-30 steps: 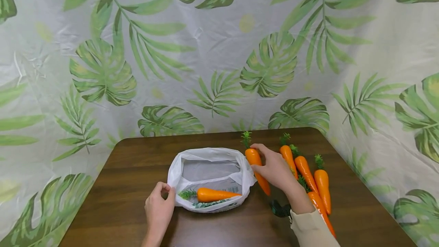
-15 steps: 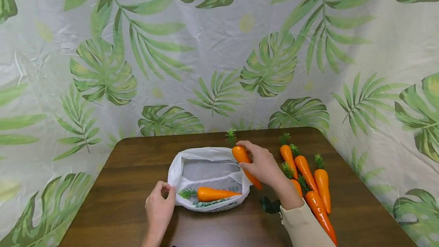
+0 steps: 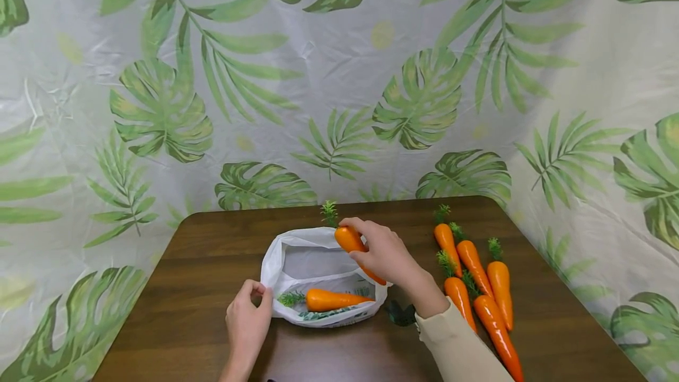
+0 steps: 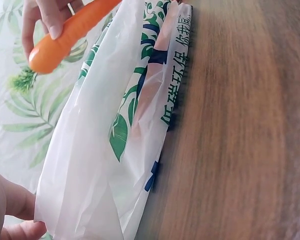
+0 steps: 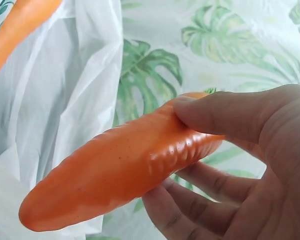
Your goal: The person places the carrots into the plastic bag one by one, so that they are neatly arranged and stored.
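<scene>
My right hand (image 3: 386, 252) grips an orange carrot (image 5: 115, 162) near its leafy end, thumb on one side and fingers on the other. In the head view that carrot slants over the right rim of a white plastic bag (image 3: 273, 258), green top pointing away. The bag stands with its mouth spread, and another carrot (image 3: 334, 300) lies inside along the near side. With thumb and fingertips my left hand (image 3: 248, 317) pinches the bag's left rim. Green leaf print and green characters show on the bag's side (image 4: 121, 137) in the left wrist view.
Several more carrots (image 3: 500, 287) with green tops lie in a group on the right of the brown wooden table (image 3: 212, 252). A dark strap-like object (image 3: 400, 313) shows beside my right wrist. Behind the table hangs a leaf-patterned sheet (image 3: 339, 75).
My right hand has carried its carrot leftward, from beside the bag to over its right rim. The left hand stays at the bag's left rim.
</scene>
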`<state>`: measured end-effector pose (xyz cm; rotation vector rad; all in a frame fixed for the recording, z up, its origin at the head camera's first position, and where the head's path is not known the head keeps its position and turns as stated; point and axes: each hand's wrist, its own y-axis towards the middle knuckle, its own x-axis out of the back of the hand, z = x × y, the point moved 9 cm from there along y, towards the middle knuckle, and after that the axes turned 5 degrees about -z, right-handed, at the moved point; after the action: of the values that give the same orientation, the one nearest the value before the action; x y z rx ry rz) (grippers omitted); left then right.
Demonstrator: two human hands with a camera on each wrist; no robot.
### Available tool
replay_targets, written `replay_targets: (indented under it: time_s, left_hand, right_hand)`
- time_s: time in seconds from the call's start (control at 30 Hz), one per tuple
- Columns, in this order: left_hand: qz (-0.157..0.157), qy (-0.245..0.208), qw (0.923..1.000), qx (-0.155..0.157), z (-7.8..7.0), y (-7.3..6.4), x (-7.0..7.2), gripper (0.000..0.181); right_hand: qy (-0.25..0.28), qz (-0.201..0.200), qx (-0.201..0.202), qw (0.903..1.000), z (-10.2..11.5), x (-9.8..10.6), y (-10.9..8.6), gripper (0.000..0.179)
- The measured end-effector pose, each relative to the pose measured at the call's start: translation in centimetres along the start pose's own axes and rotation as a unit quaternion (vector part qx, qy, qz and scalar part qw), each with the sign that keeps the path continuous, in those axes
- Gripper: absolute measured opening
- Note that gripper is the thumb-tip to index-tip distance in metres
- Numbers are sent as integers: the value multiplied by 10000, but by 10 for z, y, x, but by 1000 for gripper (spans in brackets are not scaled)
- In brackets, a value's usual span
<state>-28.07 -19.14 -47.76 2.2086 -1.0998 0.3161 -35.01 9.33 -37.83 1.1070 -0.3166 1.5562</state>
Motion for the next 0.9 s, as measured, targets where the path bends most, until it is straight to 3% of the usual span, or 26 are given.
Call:
replay_targets:
  time_s: [0.33,0.67,0.9]
  left_hand:
    - [-33,-8,10000,-38,2,0,0,14]
    - [1,19,10000,-1,1,0,-1,14]
    - [-17,51,10000,-43,1,0,0,14]
  right_hand:
    - [-261,489,581,9968,17,-26,6,58]
    - [-700,591,1457,9851,31,-44,8,59]
    - [-680,831,1507,9827,27,-61,8,59]
